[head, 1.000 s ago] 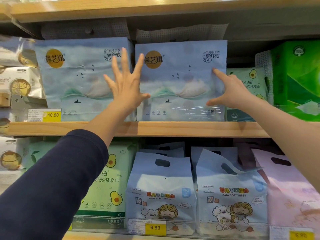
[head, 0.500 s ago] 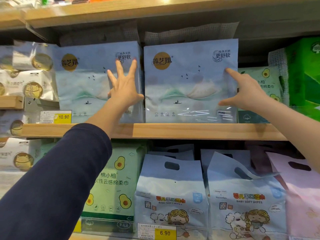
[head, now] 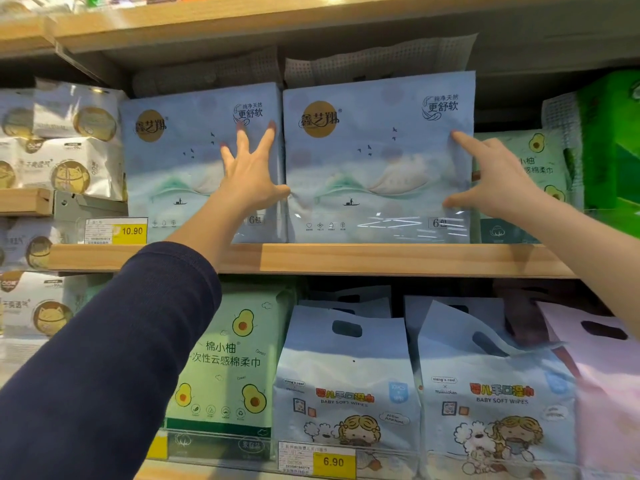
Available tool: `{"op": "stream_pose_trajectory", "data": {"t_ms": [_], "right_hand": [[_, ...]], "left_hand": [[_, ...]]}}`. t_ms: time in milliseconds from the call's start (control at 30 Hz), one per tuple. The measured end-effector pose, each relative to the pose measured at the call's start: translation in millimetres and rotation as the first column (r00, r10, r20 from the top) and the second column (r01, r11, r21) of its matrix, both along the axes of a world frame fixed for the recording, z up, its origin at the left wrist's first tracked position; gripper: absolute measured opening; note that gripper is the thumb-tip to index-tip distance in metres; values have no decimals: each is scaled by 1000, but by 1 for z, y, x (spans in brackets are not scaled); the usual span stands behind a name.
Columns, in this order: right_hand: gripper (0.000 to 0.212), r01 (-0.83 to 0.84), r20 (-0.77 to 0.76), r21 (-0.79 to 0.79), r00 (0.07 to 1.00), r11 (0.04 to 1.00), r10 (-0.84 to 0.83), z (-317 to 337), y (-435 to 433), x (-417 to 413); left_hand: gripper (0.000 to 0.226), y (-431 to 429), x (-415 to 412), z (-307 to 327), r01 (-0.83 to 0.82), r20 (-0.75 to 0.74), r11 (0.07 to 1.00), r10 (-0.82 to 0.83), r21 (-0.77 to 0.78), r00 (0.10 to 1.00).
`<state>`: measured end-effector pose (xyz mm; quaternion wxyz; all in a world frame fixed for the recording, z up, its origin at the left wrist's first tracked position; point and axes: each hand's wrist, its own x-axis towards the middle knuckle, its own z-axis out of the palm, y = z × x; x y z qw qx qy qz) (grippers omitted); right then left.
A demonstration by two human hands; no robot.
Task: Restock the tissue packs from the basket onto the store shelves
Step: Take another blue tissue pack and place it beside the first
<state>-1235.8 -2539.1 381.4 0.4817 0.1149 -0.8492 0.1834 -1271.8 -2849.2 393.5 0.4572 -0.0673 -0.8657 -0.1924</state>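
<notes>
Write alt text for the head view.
Left hand spread on the left blue pack, right hand at the right edge of the right blue pack; both tissue packs stand side by side on a wooden shelf. Baby wipes sit below.

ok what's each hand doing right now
Left hand: open, fingers spread flat on the left blue tissue pack.
Right hand: open, touching the right edge of the right blue tissue pack.

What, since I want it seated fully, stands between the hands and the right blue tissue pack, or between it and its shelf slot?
Nothing visible. Both the left hand and right hand touch the right blue pack, which already stands on the shelf; behind it is hidden.
</notes>
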Motion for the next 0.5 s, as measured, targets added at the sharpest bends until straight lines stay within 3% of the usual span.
{"op": "stream_pose_trajectory", "data": {"t_ms": [500], "right_hand": [[100, 5, 23, -18, 1000, 1000, -4, -1, -3, 11]], "left_hand": [[99, -6, 10, -9, 31, -31, 999, -31, 22, 999]]}}
